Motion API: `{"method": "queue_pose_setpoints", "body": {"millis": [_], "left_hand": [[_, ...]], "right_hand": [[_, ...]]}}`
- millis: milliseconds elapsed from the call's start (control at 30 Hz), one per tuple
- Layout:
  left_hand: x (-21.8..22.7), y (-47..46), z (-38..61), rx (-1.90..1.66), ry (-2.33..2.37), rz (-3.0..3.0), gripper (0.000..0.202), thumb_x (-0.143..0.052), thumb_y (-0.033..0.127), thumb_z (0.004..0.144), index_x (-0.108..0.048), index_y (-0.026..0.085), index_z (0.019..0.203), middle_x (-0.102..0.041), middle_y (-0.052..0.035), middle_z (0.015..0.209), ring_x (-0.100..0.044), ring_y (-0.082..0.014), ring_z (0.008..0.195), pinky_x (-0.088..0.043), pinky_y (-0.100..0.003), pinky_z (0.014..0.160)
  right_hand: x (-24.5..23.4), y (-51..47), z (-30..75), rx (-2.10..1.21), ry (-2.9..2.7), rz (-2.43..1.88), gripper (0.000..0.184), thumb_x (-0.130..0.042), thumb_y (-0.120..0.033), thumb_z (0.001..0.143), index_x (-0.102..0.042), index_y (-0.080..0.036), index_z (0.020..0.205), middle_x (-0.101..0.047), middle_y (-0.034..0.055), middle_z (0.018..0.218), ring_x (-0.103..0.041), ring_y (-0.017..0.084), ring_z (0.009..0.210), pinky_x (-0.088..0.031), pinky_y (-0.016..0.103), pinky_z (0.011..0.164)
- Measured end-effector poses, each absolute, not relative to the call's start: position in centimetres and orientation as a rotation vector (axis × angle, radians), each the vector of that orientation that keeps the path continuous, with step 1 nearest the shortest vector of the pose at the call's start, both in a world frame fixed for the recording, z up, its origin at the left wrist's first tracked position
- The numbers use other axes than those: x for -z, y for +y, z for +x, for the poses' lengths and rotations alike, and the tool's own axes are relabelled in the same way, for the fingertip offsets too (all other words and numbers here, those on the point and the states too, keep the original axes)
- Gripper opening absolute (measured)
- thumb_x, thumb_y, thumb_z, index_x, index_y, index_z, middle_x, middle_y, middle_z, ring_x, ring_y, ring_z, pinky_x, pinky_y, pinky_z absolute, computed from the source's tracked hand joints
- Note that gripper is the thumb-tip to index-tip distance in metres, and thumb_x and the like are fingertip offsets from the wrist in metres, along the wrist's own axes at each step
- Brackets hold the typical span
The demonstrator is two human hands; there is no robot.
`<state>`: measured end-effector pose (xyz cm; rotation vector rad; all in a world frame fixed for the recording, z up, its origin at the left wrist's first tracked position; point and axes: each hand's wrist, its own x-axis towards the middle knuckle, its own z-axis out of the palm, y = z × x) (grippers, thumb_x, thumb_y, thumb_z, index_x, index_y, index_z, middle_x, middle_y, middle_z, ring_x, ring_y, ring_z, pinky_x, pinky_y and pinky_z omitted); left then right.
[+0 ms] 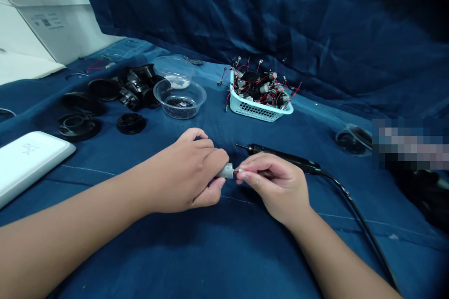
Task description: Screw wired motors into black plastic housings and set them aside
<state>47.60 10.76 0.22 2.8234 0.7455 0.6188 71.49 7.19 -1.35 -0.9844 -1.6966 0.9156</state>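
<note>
My left hand [191,173] is closed around a small grey cylindrical part [226,171], whose end sticks out toward the right. My right hand [271,182] pinches something small and thin at that end; I cannot make out what it is. Just behind my right hand a black pen-shaped electric tool [280,154] lies on the blue cloth, its cable [365,229] running off to the lower right.
A white basket [259,110] of small motors with red wires stands behind. Clear plastic bowls [180,98] and black round parts [130,123] lie at the left. A white flat device [28,159] sits at the left edge, white cardboard [42,18] in the corner, a clear lid [352,139] right.
</note>
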Motion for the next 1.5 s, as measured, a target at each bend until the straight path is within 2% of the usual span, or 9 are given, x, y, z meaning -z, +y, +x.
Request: {"method": "queue_pose_setpoints", "body": {"millis": [200, 400, 700, 867, 967, 1100, 1200, 1333, 1500], "left_hand": [[0.7, 10.9, 47.7, -0.601, 0.758, 2.923, 0.033, -0.043, 0.042, 0.109, -0.061, 0.018, 0.092, -0.066, -0.0018, 0.084, -0.058, -0.0195, 0.078, -0.036, -0.045, 0.101], [1.1, 10.9, 47.9, -0.635, 0.791, 3.023, 0.041, -0.041, 0.046, 0.111, -0.058, 0.018, 0.088, -0.065, -0.0026, 0.081, -0.056, -0.0191, 0.075, -0.035, -0.043, 0.095], [0.9, 10.5, 48.0, -0.622, 0.891, 3.280, 0.032, -0.046, 0.036, 0.108, -0.058, 0.019, 0.084, -0.062, -0.0046, 0.076, -0.054, -0.0216, 0.074, -0.038, -0.045, 0.087], [1.4, 10.5, 48.3, -0.689, 0.917, 3.367, 0.024, -0.050, 0.027, 0.105, -0.056, 0.019, 0.083, -0.060, -0.0034, 0.075, -0.053, -0.0222, 0.073, -0.038, -0.045, 0.083], [1.9, 10.8, 48.4, -0.726, 0.961, 3.301, 0.024, -0.051, 0.029, 0.106, -0.055, 0.019, 0.085, -0.059, -0.0029, 0.076, -0.054, -0.0227, 0.075, -0.037, -0.045, 0.084], [2.2, 11.2, 48.4, -0.718, 0.954, 3.187, 0.030, -0.048, 0.039, 0.108, -0.055, 0.018, 0.087, -0.060, -0.0020, 0.078, -0.055, -0.0221, 0.075, -0.035, -0.044, 0.085], [1.9, 11.2, 48.2, -0.698, 0.904, 3.158, 0.035, -0.044, 0.043, 0.110, -0.056, 0.018, 0.090, -0.061, -0.0016, 0.080, -0.055, -0.0219, 0.076, -0.034, -0.043, 0.086], [1.4, 11.1, 48.1, -0.698, 0.847, 3.147, 0.036, -0.042, 0.043, 0.111, -0.057, 0.017, 0.091, -0.060, -0.0013, 0.080, -0.054, -0.0212, 0.075, -0.033, -0.042, 0.086], [1.3, 11.2, 48.0, -0.698, 0.831, 3.137, 0.036, -0.041, 0.042, 0.111, -0.056, 0.017, 0.090, -0.059, -0.0008, 0.079, -0.053, -0.0204, 0.073, -0.032, -0.042, 0.086]], "right_hand": [[1.4, 6.8, 71.2, -0.897, -1.702, -1.016, 0.004, -0.081, -0.022, 0.092, -0.078, -0.025, 0.091, -0.078, 0.0012, 0.090, -0.075, 0.016, 0.072, -0.062, 0.031, 0.065], [1.4, 6.2, 70.6, -0.961, -1.624, -1.090, 0.005, -0.081, -0.026, 0.092, -0.077, -0.023, 0.090, -0.077, 0.0016, 0.083, -0.075, 0.016, 0.070, -0.061, 0.029, 0.064], [1.0, 5.6, 69.7, -1.199, -1.368, -1.244, 0.014, -0.084, -0.032, 0.086, -0.077, -0.021, 0.082, -0.078, 0.0035, 0.073, -0.077, 0.017, 0.066, -0.064, 0.024, 0.062], [1.4, 5.8, 69.6, -1.515, -1.098, -1.271, 0.026, -0.089, -0.040, 0.081, -0.074, -0.019, 0.083, -0.076, 0.0015, 0.073, -0.076, 0.016, 0.069, -0.069, 0.033, 0.075], [1.4, 6.0, 69.5, -1.561, -1.056, -1.256, 0.029, -0.087, -0.044, 0.085, -0.072, -0.019, 0.086, -0.074, -0.0008, 0.071, -0.076, 0.016, 0.071, -0.069, 0.036, 0.078], [1.4, 6.5, 70.2, -1.178, -1.474, -1.335, 0.020, -0.078, -0.039, 0.094, -0.072, -0.021, 0.090, -0.077, -0.0012, 0.075, -0.073, 0.013, 0.069, -0.060, 0.025, 0.068], [1.4, 7.0, 71.1, -0.723, -1.899, -1.259, 0.012, -0.073, -0.032, 0.099, -0.073, -0.023, 0.092, -0.076, -0.0038, 0.074, -0.070, 0.011, 0.067, -0.053, 0.023, 0.065], [1.2, 7.3, 72.0, -0.270, -2.181, -1.011, 0.003, -0.072, -0.020, 0.100, -0.073, -0.020, 0.098, -0.080, -0.0016, 0.089, -0.073, 0.010, 0.078, -0.055, 0.021, 0.074], [0.9, 7.2, 72.3, -0.089, -2.325, -0.903, 0.008, -0.069, -0.016, 0.101, -0.072, -0.016, 0.108, -0.081, 0.0031, 0.102, -0.077, 0.013, 0.091, -0.058, 0.022, 0.086]]}}
